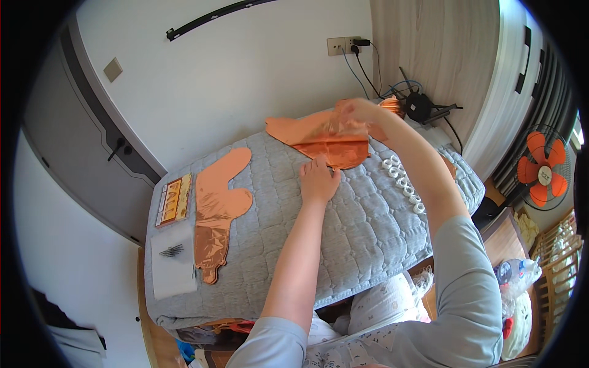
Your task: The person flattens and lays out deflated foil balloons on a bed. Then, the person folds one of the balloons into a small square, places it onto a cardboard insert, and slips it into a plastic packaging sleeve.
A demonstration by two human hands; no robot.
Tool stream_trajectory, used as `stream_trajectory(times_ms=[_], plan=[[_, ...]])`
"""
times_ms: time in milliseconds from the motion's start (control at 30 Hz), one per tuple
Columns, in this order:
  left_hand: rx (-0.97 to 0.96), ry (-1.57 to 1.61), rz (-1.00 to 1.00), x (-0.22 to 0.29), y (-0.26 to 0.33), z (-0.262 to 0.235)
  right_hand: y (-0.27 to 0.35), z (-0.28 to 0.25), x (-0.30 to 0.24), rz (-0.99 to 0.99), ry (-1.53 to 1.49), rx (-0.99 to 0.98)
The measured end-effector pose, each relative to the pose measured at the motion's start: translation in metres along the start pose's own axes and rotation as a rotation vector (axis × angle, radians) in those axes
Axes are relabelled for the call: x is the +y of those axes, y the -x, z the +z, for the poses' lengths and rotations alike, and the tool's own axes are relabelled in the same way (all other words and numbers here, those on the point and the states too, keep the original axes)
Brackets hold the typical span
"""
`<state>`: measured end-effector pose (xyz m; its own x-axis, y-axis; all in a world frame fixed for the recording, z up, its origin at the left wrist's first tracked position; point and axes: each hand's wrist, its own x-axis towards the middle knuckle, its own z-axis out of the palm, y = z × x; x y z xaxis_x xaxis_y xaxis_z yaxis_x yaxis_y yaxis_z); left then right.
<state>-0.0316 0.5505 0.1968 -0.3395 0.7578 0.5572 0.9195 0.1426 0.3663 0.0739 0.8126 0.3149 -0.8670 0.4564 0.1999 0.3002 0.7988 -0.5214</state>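
Near the wall, a copper-coloured foil balloon (334,147) lies flat and creased on the quilted grey bed cover. My left hand (319,180) rests at its near edge, palm down, fingertips on the foil and thumb apart. Over the balloon's far side is my right hand (362,113), smeared by motion, so its grip on the foil does not show clearly. A second foil balloon (222,208), matt at the top and shiny below, is spread out to the left, away from both hands. White ribbon rolls (402,183) sit in rows right of my left hand.
At the bed's left lie a printed packet (174,200) and a white sheet (173,270) with small dark pieces (172,250) on it. A black router (419,107) with cables stands at the far right corner, beside another copper foil piece (392,105). An orange-bladed fan (543,176) stands beyond.
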Motion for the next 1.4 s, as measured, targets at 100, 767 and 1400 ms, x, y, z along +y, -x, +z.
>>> stream_trajectory(times_ms=[100, 767, 1400], plan=[[0.011, -0.009, -0.007, 0.001, 0.001, 0.0, -0.02, -0.037, -0.003, 0.162, 0.086, 0.552], [0.011, -0.014, 0.092, -0.005, -0.002, 0.01, 0.075, -0.275, -0.111, 0.063, 0.476, 1.472], [0.543, 0.211, 0.775, 0.138, 0.125, -0.226, 0.367, -0.087, -0.376, -1.086, 0.588, 0.242]])
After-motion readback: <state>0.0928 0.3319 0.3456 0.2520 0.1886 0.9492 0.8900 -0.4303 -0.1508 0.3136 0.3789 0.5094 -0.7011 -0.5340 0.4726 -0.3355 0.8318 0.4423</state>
